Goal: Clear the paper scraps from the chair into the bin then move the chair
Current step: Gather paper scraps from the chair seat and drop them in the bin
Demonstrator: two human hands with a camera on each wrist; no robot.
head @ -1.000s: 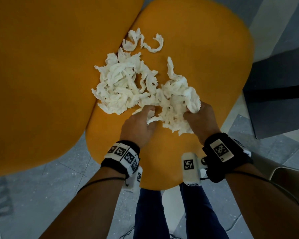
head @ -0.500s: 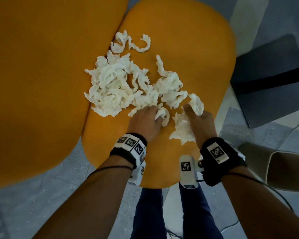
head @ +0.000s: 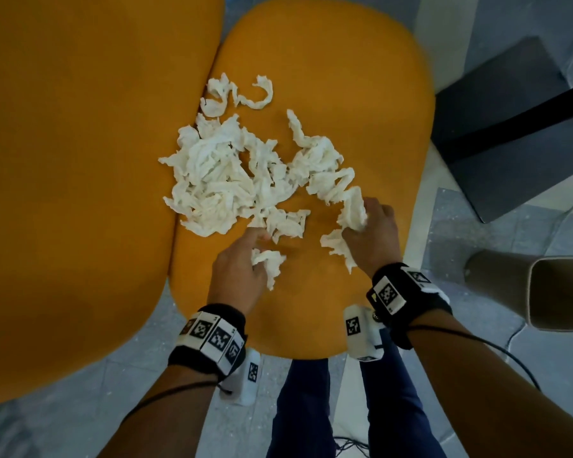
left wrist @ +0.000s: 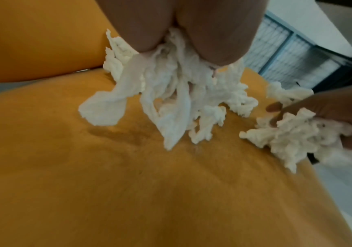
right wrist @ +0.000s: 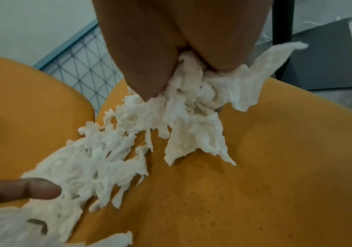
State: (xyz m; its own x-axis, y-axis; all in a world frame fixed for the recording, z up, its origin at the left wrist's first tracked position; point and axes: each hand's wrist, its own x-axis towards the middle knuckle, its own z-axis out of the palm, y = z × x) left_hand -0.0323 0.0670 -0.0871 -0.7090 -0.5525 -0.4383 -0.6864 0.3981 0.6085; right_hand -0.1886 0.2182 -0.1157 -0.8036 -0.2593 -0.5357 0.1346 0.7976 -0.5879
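Observation:
White paper scraps (head: 232, 173) lie heaped in the middle of the orange chair seat (head: 361, 94). My left hand (head: 242, 262) is at the near edge of the heap, its fingers curled round a bunch of scraps (left wrist: 171, 103) that hangs down onto the seat. My right hand (head: 368, 233) grips another bunch of scraps (right wrist: 192, 117) near the seat's right side. A beige bin (head: 543, 292) stands on the floor to the right, its opening partly cut off by the frame edge.
A second orange cushion (head: 80, 160) adjoins the seat on the left. A dark flat base with a black bar (head: 516, 120) lies on the floor at the right rear. My legs (head: 344, 408) stand right at the seat's front edge. Grey tiled floor surrounds everything.
Both hands have drawn back toward the seat's front edge, each pulling a bunch of scraps away from the heap. The right hand has shifted rightward. The bin has come into view.

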